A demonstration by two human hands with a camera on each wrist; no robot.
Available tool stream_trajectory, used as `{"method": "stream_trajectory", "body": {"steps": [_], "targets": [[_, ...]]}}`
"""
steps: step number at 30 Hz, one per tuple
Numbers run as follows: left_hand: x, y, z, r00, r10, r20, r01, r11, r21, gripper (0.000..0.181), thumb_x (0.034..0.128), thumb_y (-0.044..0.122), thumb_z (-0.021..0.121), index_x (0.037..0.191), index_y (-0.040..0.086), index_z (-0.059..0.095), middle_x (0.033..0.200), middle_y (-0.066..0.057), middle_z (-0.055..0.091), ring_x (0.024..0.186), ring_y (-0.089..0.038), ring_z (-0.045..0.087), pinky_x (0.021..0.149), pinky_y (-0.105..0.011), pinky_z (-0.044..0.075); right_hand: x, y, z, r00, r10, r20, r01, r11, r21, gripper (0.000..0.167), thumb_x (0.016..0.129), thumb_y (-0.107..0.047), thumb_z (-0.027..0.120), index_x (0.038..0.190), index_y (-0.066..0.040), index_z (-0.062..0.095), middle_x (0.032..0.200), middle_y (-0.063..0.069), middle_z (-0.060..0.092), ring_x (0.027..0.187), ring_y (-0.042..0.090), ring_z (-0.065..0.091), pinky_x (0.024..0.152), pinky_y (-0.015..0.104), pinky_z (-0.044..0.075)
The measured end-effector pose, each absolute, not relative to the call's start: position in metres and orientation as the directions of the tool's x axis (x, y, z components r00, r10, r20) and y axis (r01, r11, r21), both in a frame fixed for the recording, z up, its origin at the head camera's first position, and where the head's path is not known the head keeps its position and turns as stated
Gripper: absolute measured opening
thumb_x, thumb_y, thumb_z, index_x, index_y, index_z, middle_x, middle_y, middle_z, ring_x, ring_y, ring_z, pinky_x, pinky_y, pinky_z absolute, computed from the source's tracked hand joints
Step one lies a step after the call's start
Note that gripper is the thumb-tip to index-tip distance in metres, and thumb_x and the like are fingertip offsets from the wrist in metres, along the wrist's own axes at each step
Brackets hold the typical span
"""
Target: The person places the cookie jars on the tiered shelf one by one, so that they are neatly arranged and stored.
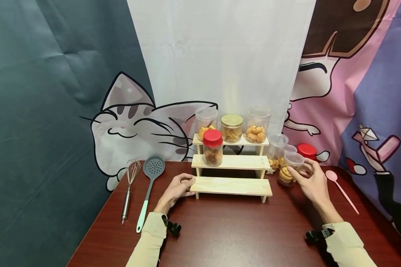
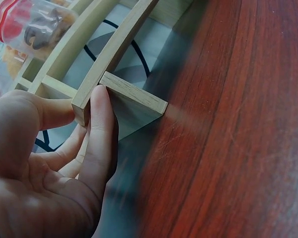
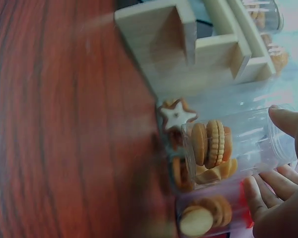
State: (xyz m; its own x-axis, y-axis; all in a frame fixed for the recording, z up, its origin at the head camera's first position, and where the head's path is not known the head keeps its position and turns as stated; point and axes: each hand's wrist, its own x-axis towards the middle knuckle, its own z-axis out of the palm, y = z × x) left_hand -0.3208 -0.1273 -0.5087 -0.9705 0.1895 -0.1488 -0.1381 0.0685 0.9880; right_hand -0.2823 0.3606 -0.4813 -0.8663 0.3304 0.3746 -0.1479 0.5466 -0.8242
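Note:
A three-tier wooden stand (image 1: pixel 232 186) stands at the back of the table. My left hand (image 1: pixel 178 190) pinches the left end of its lowest board (image 2: pixel 107 64) between thumb and fingers. At the stand's right side, my right hand (image 1: pixel 313 182) grips a clear plastic jar (image 1: pixel 286 176) round its upper part. Sandwich cookies (image 3: pixel 212 144) lie in the bottom of that jar. A red-lidded jar of cookies (image 1: pixel 212 150) stands at the left of the middle tier. Along the top tier are a clear-lidded jar (image 1: pixel 205 120), a gold-lidded jar (image 1: pixel 232 129) and another clear jar (image 1: pixel 258 126).
Behind the right hand stand more jars, among them a tall clear one (image 1: pixel 276 146) and one with a red lid (image 1: pixel 306 151). A pink spoon (image 1: pixel 342 191) lies at the right. A whisk (image 1: pixel 128 189) and a grey slotted turner (image 1: pixel 150 185) lie at the left.

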Motion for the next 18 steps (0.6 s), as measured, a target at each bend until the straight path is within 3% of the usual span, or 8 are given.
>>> {"method": "stream_trajectory", "body": {"steps": [6,14,18], "targets": [[-0.321,-0.124,-0.511,-0.964,0.212,-0.159,-0.147,0.069,0.987,0.039,0.1074,0.02,0.07,0.138,-0.002,0.062,0.113,-0.018,0.074,0.086,-0.019,0.076,0.075,-0.029,0.068,-0.273,0.348,-0.469,-0.832,0.353,0.428,-0.197,0.534,-0.822,0.069,0.091,-0.027,0.091,0.151,-0.013,0.059,0.122,-0.009,0.076,0.096,-0.008,0.068,0.084,0.003,0.052],[-0.32,-0.128,-0.509,-0.968,0.197,-0.157,-0.146,0.067,0.987,0.039,0.108,0.02,0.069,0.139,-0.002,0.06,0.115,-0.02,0.074,0.087,-0.02,0.077,0.075,-0.029,0.068,-0.272,0.327,-0.441,-0.767,0.386,0.513,-0.341,0.431,-0.835,0.068,0.089,-0.008,0.089,0.151,-0.01,0.059,0.124,-0.006,0.072,0.105,0.004,0.067,0.088,0.007,0.052],[-0.321,-0.128,-0.507,-0.967,0.2,-0.158,-0.148,0.066,0.987,0.039,0.1083,0.02,0.068,0.139,-0.003,0.06,0.114,-0.02,0.074,0.086,-0.019,0.077,0.075,-0.028,0.068,-0.271,0.316,-0.423,-0.734,0.41,0.541,-0.4,0.382,-0.833,0.066,0.091,-0.007,0.087,0.151,-0.012,0.059,0.123,-0.01,0.071,0.105,0.006,0.069,0.088,0.011,0.055]]}}
